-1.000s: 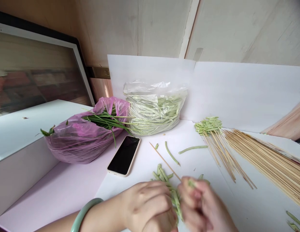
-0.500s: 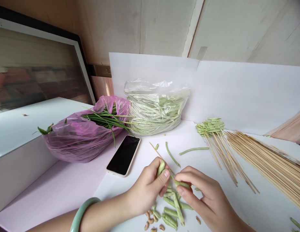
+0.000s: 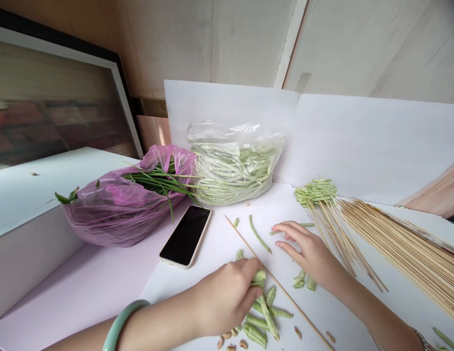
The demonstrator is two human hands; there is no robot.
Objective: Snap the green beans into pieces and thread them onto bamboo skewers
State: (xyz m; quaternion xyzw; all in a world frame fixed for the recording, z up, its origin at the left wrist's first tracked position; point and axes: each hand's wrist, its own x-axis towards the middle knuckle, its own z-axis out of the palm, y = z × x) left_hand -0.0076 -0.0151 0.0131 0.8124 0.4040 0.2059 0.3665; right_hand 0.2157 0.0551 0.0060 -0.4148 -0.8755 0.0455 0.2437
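Note:
My left hand (image 3: 227,292), with a pale green bangle (image 3: 120,321) on its wrist, is over a small pile of cut green bean pieces (image 3: 258,321). Its fingers are curled closed around a bean piece (image 3: 259,277); its fingertips are partly hidden. Farther right, my right hand (image 3: 307,248) hovers with fingers apart and nothing between them, close to a long bean piece (image 3: 306,224) that it partly covers. Between the hands a wooden skewer (image 3: 281,287) lies slantwise on the white surface. A curved bean piece (image 3: 258,234) rests nearby, and short pieces (image 3: 300,280) lie below my right hand.
A phone (image 3: 186,236) lies left of centre. Behind it stand a purple bag (image 3: 120,209) of green stalks and a clear bag (image 3: 234,170) of long beans. Bundled skewers (image 3: 398,248) and skewered beans (image 3: 316,191) lie right. Cashew-shaped tan bits (image 3: 243,344) lie at the front.
My left hand has lowered and turned over the bean pile. My right hand has let go of its bean piece and moved away to the upper right, uncovering most of the skewer.

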